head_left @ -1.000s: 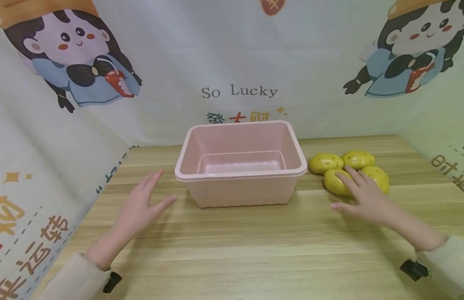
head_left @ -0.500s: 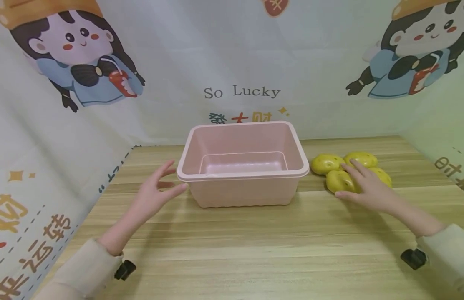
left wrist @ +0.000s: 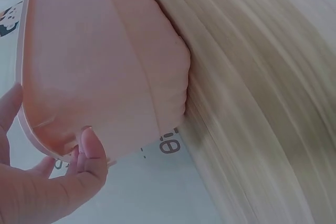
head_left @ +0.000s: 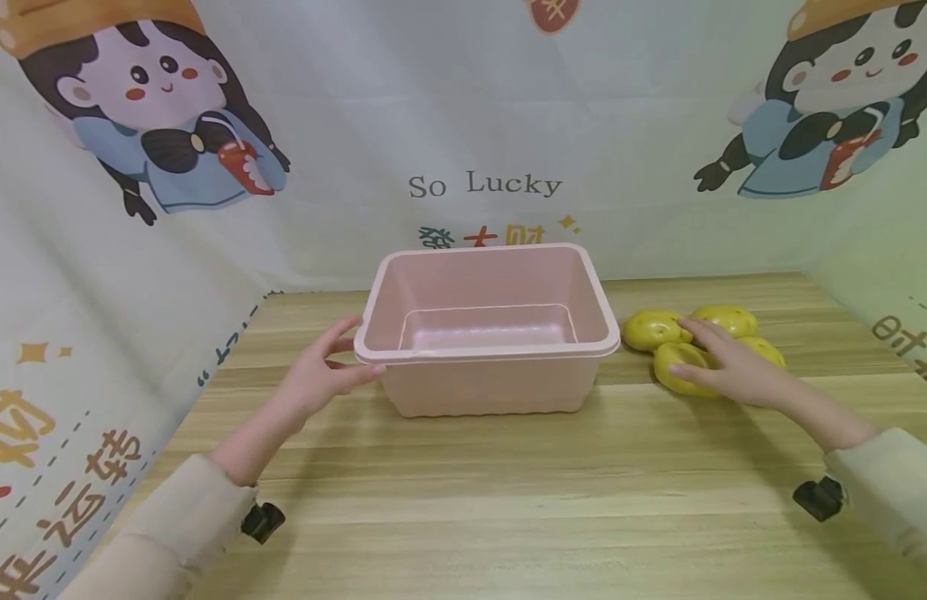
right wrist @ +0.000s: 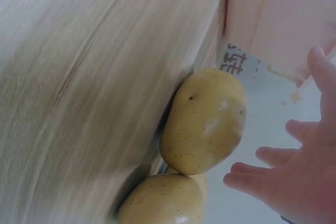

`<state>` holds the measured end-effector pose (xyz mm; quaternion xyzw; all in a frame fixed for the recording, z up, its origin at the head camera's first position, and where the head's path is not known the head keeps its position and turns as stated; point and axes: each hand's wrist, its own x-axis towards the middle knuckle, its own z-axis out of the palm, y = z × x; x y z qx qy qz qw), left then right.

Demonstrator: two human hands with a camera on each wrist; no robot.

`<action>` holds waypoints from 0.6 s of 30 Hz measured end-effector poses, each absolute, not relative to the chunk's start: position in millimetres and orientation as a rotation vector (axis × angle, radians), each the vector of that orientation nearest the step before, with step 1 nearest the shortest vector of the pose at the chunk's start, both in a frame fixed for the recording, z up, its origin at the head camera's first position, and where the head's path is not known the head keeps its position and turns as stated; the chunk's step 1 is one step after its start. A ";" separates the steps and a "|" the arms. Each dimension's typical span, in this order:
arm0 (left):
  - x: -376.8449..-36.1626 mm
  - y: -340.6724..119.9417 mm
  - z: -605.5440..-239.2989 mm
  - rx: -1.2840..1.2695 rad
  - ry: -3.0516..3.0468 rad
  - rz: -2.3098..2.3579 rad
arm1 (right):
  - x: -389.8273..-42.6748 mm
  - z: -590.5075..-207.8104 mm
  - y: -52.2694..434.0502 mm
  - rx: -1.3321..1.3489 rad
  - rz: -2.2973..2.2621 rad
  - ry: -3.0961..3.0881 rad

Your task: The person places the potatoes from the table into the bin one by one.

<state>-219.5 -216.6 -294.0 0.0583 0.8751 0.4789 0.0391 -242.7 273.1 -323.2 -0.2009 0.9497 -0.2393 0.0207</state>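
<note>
A pink rectangular tub (head_left: 488,325) is sitting open side up mid-counter (head_left: 463,492), its long axis running left to right. Over the last second the left hand (head_left: 321,377) has been closing in and is now touching the tub's left rim, fingers loosely spread, seemingly to steady it. The right hand (head_left: 726,367) has been sliding forward and is now resting relaxed fingers on the nearest of four yellow potatoes (head_left: 677,367) clustered right of the tub.
</note>
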 end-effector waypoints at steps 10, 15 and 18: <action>-227.1 -216.8 -290.8 0.140 2.589 1.484 | -249.3 -332.6 276.5 -0.621 -0.745 2.928; -230.3 -215.1 -290.1 0.149 2.537 1.503 | -251.8 -338.2 276.9 -0.611 -0.739 2.937; -232.9 -213.9 -291.1 0.154 2.525 1.513 | -253.8 -342.2 276.9 -0.619 -0.701 2.967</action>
